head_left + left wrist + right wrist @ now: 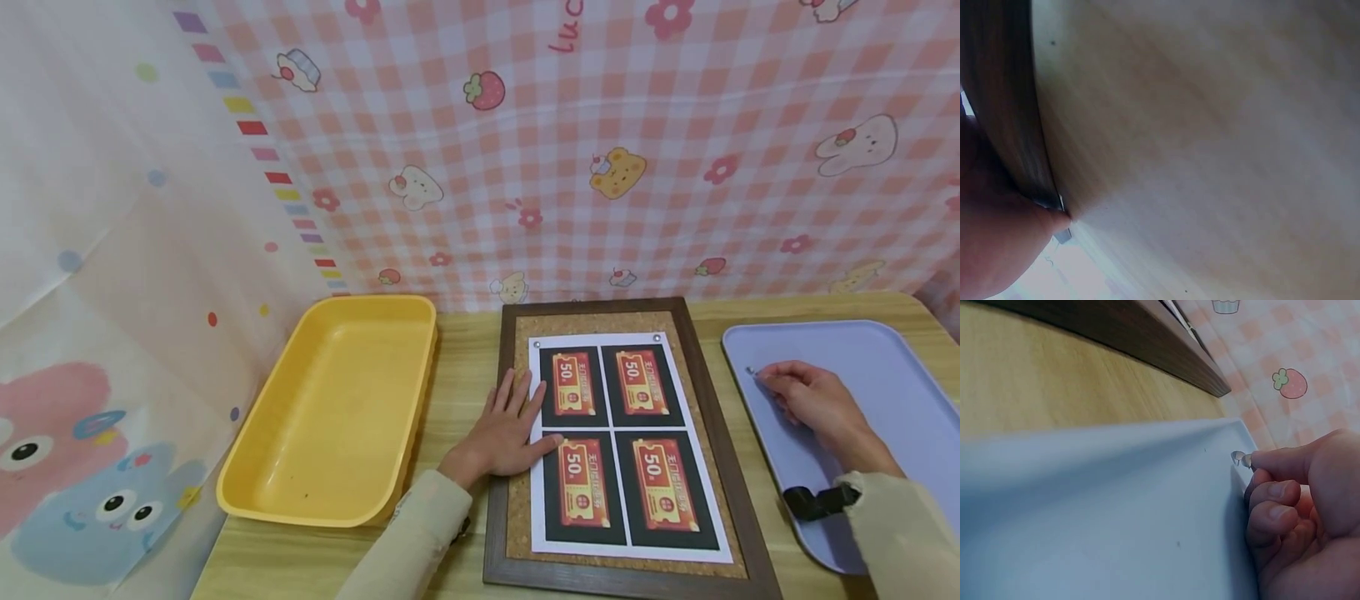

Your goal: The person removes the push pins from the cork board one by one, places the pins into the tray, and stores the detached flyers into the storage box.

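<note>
We see the corkboard (592,322) mid-surface (463,346), its long axis running from the near to the back edge; our spread left hand (501,437) rests across its pinned sheet (611,430). Toward the surface's right edge, our right hand (821,412) pinches a metal pin (1247,460) at the tray's (862,350) back-left corner.

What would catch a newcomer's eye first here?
Probably the four red tickets on the white sheet, pinned to the central corkboard, where the left hand rests. Next, the yellow tray left of it. Then the right hand pinching a tiny tack at the lavender tray on the right.
</note>
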A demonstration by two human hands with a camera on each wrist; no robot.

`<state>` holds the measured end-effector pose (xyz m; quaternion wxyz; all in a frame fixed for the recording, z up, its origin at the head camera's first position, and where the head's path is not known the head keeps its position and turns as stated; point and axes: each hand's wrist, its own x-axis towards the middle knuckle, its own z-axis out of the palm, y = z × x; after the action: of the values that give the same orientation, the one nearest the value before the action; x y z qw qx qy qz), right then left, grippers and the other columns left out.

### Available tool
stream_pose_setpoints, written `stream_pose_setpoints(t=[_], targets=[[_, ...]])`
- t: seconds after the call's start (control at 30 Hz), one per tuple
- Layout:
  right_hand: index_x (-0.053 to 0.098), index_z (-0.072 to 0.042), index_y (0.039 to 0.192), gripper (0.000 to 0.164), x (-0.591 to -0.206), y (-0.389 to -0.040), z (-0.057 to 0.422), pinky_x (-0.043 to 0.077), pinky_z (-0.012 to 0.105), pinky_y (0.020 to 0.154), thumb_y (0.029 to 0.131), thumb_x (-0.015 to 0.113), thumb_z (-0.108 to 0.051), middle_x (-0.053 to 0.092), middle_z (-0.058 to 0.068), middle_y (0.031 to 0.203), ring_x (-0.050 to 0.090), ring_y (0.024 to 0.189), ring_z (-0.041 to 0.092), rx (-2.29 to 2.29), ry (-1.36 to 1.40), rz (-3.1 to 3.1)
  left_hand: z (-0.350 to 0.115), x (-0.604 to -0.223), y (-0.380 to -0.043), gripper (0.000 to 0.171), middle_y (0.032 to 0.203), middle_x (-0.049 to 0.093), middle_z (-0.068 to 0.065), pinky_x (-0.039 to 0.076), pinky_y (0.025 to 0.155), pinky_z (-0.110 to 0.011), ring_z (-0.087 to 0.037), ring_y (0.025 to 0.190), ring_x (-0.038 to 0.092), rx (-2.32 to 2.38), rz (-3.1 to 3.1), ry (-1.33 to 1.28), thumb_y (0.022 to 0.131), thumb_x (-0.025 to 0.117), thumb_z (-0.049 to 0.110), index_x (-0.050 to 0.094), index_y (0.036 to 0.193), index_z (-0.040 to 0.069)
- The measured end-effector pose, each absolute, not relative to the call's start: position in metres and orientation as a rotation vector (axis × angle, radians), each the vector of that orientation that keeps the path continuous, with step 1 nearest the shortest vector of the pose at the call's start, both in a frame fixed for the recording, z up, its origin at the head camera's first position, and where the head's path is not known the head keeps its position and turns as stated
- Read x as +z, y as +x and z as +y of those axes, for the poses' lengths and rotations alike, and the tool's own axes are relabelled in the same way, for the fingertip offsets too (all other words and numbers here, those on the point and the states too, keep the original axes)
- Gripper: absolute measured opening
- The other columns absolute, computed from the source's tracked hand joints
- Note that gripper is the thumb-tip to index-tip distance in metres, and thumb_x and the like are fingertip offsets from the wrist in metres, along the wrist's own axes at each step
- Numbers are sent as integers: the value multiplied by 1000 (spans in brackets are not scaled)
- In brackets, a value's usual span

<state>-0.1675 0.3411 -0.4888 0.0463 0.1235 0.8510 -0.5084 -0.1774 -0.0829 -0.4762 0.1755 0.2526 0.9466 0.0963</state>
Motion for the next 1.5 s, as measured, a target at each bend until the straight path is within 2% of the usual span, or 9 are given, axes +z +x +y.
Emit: stream_pose_setpoints(t=[0.53,1.0,1.5], targets=[[57,4,113,32,-486,-169,340,43,27,51,104,46,-25,53,-11,71,48,58,7,-1506,380,2604,-83,-475,-177,82,167,-12,-5,2,122,-53,-28,151,-21,265,2681,719,99,30,66,0,161,21],[58,1,108,29,-486,-170,341,42,27,50,103,49,-26,51,-11,70,47,57,6,-1504,359,2586,-83,-476,-177,82,167,-12,-5,2,122,-53,-28,151,-21,270,2678,719,99,31,66,0,161,21],[55,4,115,35,-485,-171,341,43,29,51,104,47,-28,54,-9,72,47,55,8,-1457,371,2593,-84,-478,-177,81,167,-12,-7,2,122,-55,-30,151,-19,300,2680,731,100,32,63,1,161,19]])
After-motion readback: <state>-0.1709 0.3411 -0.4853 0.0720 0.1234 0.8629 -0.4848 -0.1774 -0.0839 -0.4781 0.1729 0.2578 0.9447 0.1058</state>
